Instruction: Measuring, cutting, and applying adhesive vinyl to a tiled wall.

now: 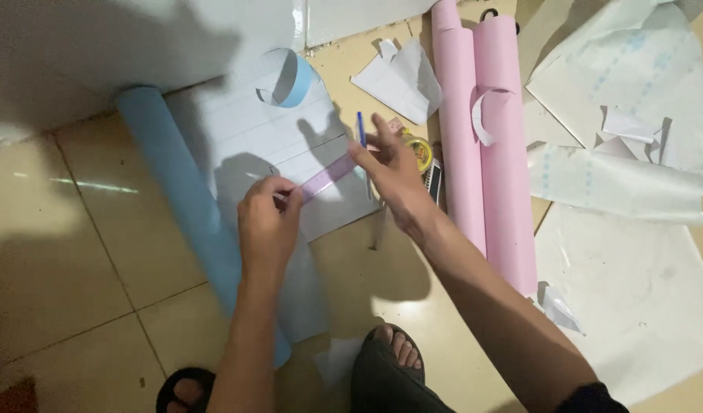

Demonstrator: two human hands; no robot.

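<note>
Both hands over the unrolled blue sheet (pixel 290 145) on the floor. Left hand (pixel 267 222) pinches the near end of a clear purple ruler (pixel 327 177); right hand (pixel 393 172) grips its far end plus a blue pen (pixel 361 130). Pink rolls (pixel 489 115) lie right of the sheet, yellow tape measure (pixel 422 149) between.

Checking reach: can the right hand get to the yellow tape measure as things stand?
Probably yes. The right hand holds a pen and one end of the ruler, and the yellow tape measure lies right beside it on the floor, nothing between.
</note>
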